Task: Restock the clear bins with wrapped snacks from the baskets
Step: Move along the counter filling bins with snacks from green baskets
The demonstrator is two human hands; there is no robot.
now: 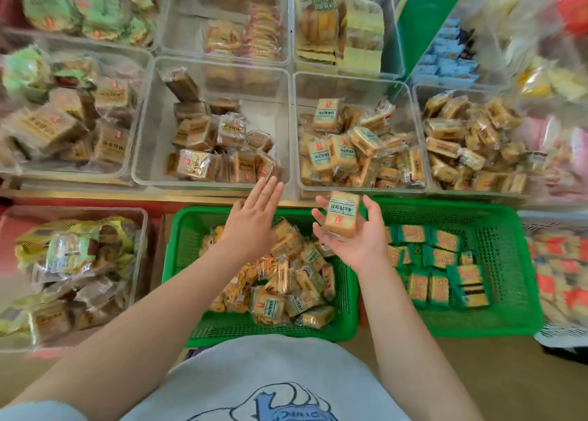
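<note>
Hidden or unclear: the bins at the far left and far right edges were smeared by blur, and the print on every wrapper was too small to read; the left basket's near rim was cut off by the person's grey shirt [270, 366].
Right hand [353, 239]: palm up, fingers curled round a wrapped snack [342, 218], a tan rectangular cake in clear crinkly film with a pale green label.
Snack's place: held above the gap between the two baskets, just short of the bin [359, 84] of matching green-labelled cakes beyond the grip.
Left hand [254, 220]: flat, fingers straight and together, holding nothing, its fingertips at the near rim of the half-filled clear bin [149, 153] of brown-labelled cakes.
Left basket [191, 229]: green plastic lattice, below both hands, heaped with mixed glossy packets.
Right basket [496, 229]: same green mesh, to the right of the grip, holding green-edged flat packets.
</note>
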